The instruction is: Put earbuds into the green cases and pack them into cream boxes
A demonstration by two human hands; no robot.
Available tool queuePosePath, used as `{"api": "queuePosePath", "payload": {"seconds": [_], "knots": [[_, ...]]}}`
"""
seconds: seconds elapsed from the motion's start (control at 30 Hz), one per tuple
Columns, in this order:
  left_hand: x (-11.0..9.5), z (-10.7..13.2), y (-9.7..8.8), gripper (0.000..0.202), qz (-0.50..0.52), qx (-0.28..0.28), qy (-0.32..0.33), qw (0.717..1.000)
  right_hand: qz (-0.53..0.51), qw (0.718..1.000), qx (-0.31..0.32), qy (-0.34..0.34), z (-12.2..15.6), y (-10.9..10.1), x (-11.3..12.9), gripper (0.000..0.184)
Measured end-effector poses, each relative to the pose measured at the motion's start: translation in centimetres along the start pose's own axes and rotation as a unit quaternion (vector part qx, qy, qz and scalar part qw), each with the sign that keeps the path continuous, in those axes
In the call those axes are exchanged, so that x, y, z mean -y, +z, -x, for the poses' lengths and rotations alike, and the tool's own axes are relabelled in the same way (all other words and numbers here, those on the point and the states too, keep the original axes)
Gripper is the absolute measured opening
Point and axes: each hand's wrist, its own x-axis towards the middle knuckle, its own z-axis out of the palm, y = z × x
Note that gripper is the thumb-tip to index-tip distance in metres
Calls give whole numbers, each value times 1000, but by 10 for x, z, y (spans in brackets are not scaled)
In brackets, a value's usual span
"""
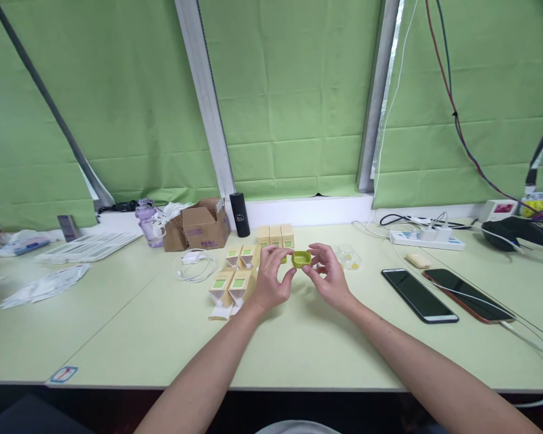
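In front of me, above the table, my right hand (327, 276) pinches a small green open box (301, 260) between thumb and fingers. The hollow side of this box faces me. My left hand (271, 278) is close on its left, thumb and fingers bent around another bit of green (284, 260) that is mostly covered by the fingers. Whether the two green parts are joined I cannot tell. Beside my left hand lie several pale yellow cartons (221, 283) with open flaps. More yellow cartons (275, 234) stand behind my hands. A clear plastic tray (349, 258) with yellow bits lies beyond my right hand.
Two phones (419, 295) lie at the right, near a power strip (428, 239) with cables. A white charger (192, 258), a brown cardboard box (204, 223), a black cylinder (239, 215) and a purple bottle (148, 224) stand at the back left.
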Motion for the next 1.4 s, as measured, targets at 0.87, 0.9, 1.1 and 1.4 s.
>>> {"api": "queuePosePath", "payload": {"seconds": [0.87,0.9,1.1,1.4], "knots": [[7,-1,6,13,33,-10,-144,989,42,998,46,-21,-1,0,-5,51],[7,0,6,13,34,-11,-145,989,45,998,45,-26,-1,0,-6,50],[9,0,8,14,34,-9,-136,990,57,996,42,-45,-2,0,-6,40],[10,2,7,25,33,8,-137,990,36,998,47,-32,-3,-2,-4,38]]}}
